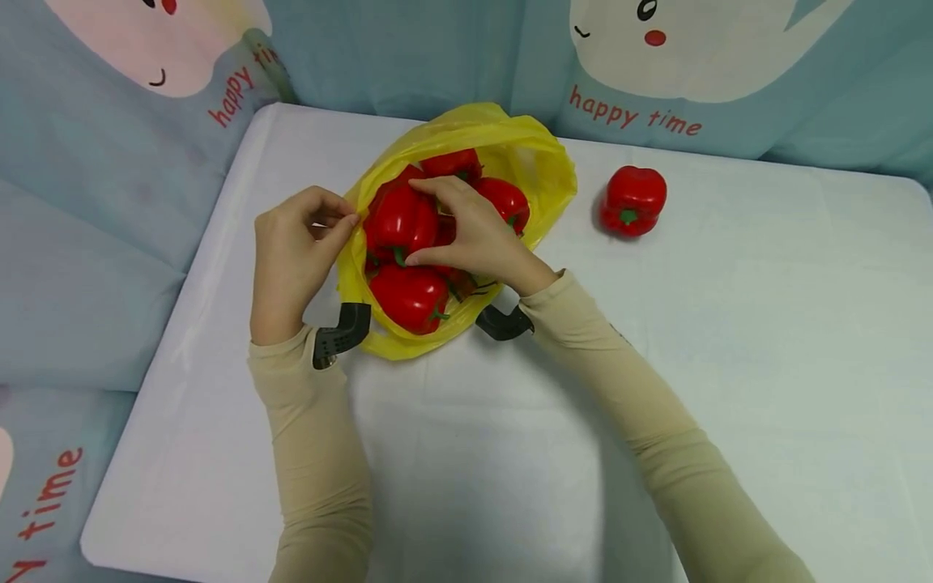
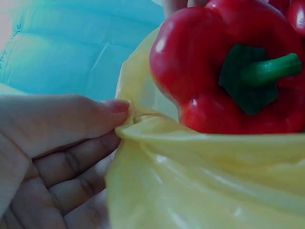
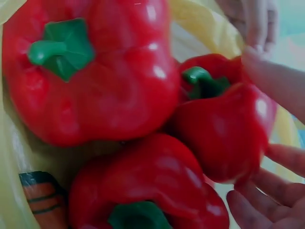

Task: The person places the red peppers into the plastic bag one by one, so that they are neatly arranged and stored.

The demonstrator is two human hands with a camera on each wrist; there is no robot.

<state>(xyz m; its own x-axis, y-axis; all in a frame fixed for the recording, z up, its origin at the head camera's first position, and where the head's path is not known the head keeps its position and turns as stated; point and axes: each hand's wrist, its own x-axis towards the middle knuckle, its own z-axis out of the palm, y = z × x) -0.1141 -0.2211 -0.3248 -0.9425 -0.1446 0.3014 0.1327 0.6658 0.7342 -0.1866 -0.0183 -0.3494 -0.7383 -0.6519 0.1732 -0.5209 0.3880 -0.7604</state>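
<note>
A yellow plastic bag (image 1: 554, 174) stands with its mouth spread, holding several glossy red bell peppers with green stems. At the bag's left rim my left hand (image 1: 291, 247) pinches the plastic between thumb and fingers; the left wrist view shows the gathered yellow film (image 2: 143, 126) at the thumb tip. My right hand (image 1: 484, 231) reaches inside over the right part of the bag. Its thumb and fingers grip the sides of a red bell pepper (image 1: 401, 214) near the left rim. Another bell pepper (image 1: 411, 300) lies just in front of that one, and one (image 1: 503, 201) sits behind the right hand.
One red bell pepper (image 1: 634, 198) stands alone on the white table (image 1: 765, 364), right of the bag. Low in the bag, an orange-brown patch with dark lines (image 3: 45, 200) shows. A blue printed curtain (image 1: 437, 57) hangs along the table's back and left edges.
</note>
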